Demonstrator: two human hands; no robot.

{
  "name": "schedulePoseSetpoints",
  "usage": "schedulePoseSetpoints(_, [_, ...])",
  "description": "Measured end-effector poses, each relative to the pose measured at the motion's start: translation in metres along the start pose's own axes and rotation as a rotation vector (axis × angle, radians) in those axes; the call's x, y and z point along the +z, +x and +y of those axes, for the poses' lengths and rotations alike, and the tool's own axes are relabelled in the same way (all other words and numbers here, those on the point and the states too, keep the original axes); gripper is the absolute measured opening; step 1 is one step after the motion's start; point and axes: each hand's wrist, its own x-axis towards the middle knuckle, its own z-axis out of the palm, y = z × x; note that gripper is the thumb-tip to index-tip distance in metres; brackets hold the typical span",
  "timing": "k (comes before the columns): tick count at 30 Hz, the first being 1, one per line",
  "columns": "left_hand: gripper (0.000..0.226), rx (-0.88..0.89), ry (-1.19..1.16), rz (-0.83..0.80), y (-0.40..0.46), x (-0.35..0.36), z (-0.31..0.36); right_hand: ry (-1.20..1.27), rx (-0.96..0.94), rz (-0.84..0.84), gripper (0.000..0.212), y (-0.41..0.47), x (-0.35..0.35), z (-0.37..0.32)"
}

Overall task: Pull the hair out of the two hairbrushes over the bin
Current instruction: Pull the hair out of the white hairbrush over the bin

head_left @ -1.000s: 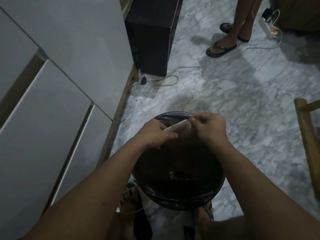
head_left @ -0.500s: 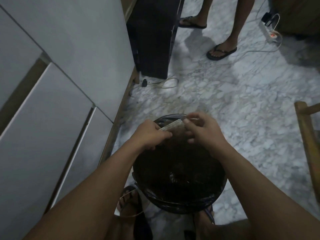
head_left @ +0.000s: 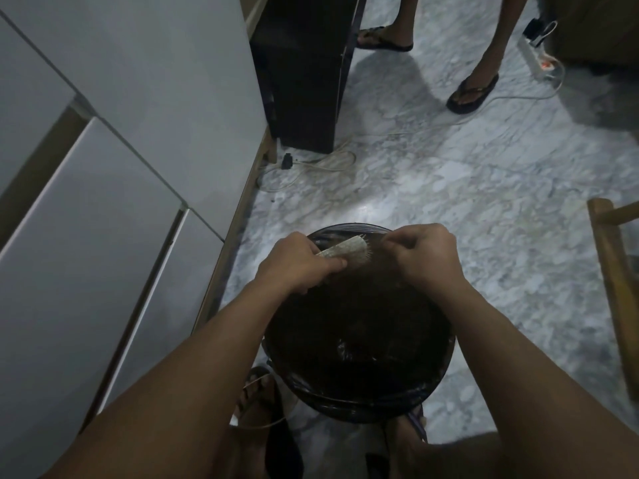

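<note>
Dim room, grey-white marbled stone floor (head_left: pixel 466 209), pale flat-panel cabinet fronts (head_left: pixel 103 188) along the left, dark upright box-shaped unit (head_left: pixel 304 70) at top centre with loose pale cords (head_left: pixel 311 165) on the floor at its base. Round black bin lined with a dark plastic bag (head_left: pixel 359 402) sits on the floor right below the camera; inside is too dark to read, contents can't be made out. Left hand (head_left: pixel 297 262) grips a small pale flat hairbrush (head_left: pixel 347 251) over the far part of the bin opening, fingers curled round its near end, thumb on top; handle is hidden in the fist. A few thin bristles show at the brush's far right edge. Right hand (head_left: pixel 423 254) is just beside the brush, not touching it, fingers curled with thumb and forefinger pressed together at the tip; whether a hair strand is pinched there is too fine to tell. Only one brush in view. Another person's legs in dark flip-flops (head_left: pixel 472 93) stand at top, cut off by the frame. White power strip with an orange switch (head_left: pixel 539 60) at top right. Wooden furniture frame (head_left: pixel 612 271) cut off at the right edge. The wearer's own sandalled feet (head_left: pixel 257 402) are partly hidden under the forearms and bin.
</note>
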Motion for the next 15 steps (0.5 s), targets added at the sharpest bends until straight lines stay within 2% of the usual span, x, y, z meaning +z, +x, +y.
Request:
schedulePoseSetpoints(5, [0.048,-0.014,0.040,0.071,0.005,-0.002,-0.002,0.001,0.026,0.083,0.012,-0.001,-0.003,-0.003])
schedulePoseSetpoints(8, [0.049,-0.011,0.104,0.172,0.007,-0.004,-0.006,0.033,0.083,0.092,0.011,0.001,-0.004,-0.004])
schedulePoseSetpoints(11, [0.048,0.010,0.185,0.262,0.006,-0.005,-0.008,0.047,0.149,0.053,0.007,0.003,-0.008,-0.003])
schedulePoseSetpoints(15, [0.043,0.042,0.145,0.222,0.006,0.000,-0.011,-0.003,0.129,-0.115,0.016,0.001,-0.009,-0.001])
